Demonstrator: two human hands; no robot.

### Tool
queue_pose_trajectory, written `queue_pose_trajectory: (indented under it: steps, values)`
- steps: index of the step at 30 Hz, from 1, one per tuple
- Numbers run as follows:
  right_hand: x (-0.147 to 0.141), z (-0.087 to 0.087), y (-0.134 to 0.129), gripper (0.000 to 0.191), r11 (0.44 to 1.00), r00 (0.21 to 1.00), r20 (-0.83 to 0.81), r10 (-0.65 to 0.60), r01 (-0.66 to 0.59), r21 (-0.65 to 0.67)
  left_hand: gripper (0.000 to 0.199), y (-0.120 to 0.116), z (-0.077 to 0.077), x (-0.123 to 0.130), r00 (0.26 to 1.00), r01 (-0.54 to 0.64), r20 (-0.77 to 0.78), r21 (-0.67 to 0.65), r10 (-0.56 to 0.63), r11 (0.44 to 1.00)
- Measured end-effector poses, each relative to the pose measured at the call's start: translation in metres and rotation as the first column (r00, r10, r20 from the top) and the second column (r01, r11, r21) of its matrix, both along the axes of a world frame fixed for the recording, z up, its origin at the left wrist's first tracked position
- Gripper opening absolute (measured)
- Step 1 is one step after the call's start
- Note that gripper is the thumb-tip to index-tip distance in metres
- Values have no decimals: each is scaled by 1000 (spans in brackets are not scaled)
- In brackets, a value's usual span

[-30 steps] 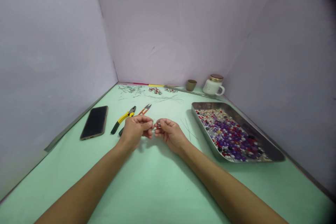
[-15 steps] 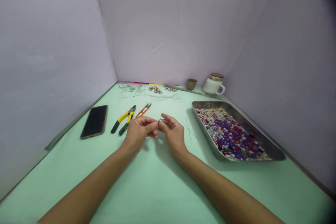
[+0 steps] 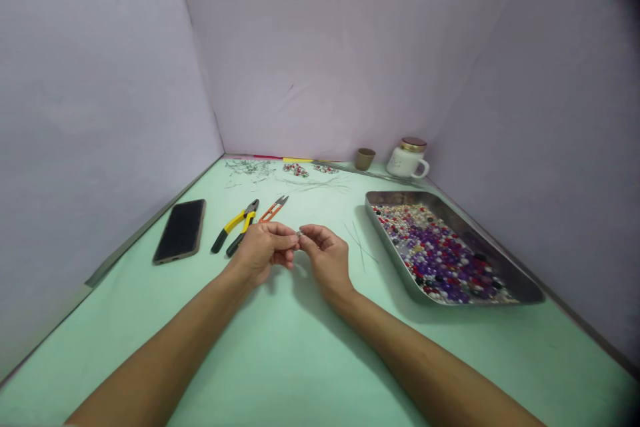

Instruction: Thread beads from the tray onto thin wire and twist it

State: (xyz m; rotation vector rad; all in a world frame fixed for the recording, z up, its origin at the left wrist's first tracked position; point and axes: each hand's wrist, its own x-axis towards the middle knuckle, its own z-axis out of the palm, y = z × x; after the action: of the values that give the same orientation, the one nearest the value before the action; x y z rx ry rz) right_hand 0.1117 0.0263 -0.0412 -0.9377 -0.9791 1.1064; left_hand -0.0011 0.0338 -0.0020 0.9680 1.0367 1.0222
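My left hand and my right hand meet tip to tip over the middle of the green table. Between their pinched fingertips is a tiny pale, shiny bead-like piece, mostly covered by the fingers. Both hands are closed on it. Close beside my left hand lie yellow-and-black pliers and orange thread snips, the latter partly hidden behind the fingers. Right of my right hand, a few thin wires lie crossed on the table.
A metal tray of mixed beads stands at right, a phone at left. Along the back are wire scraps, red-and-silver beaded pieces, longer wires, a brown cup and a lidded white mug. Pale walls enclose the table.
My right hand's raised index finger has come down and curled in, closing the pinch. My left hand has shifted slightly left. The tools and tray lie where they were.
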Motion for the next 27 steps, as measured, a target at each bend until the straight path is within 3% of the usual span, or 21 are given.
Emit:
queue_pose_trajectory:
  steps: [15,27]
  values:
    - [-2,-2,-2,8,1000,999,-18,28,-28,4,5,2,2,-3,1000,3,3,-26,-3,1000]
    - [4,0,3,12,1000,999,24,29,-29,7,6,3,-3,-4,1000,23,-18,69,-22,997]
